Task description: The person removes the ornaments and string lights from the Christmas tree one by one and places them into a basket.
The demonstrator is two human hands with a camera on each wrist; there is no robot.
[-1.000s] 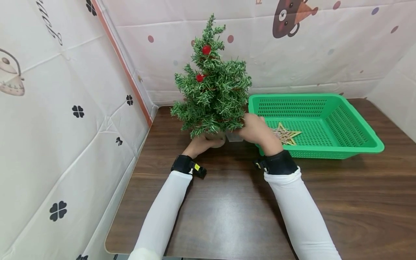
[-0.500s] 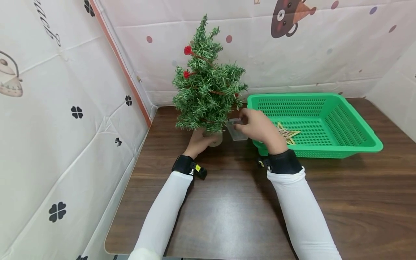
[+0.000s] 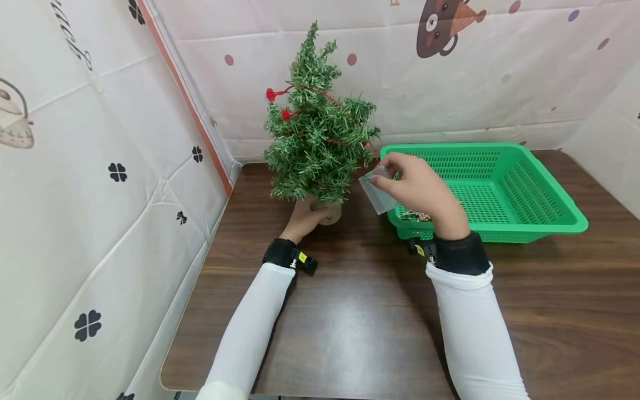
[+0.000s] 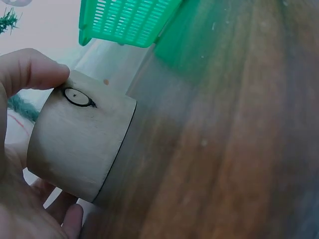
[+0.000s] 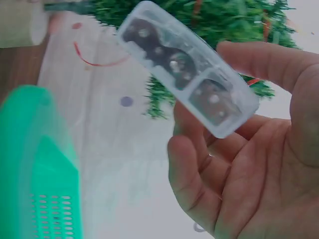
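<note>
A green plastic basket [image 3: 520, 183] sits toward the far right of the dark wooden table [image 3: 350, 322], close to its back edge. Printed white sheets wall in the left and back edges, showing black clovers [image 3: 117, 172], coloured dots and a brown bear [image 3: 440, 28].

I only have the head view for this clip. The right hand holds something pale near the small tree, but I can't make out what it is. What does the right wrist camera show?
Observer: The right hand pinches a clear plastic case; dark parts with metal contacts show inside it.
Operator: And the left hand, under the branches?
Observer: The left hand grips the tree's base, a pale wooden cylinder bearing a small black ring mark.
Operator: Does the base sit flat?
Observer: It looks tilted in the left wrist view; whether it is lifted off the table, I cannot tell.
</note>
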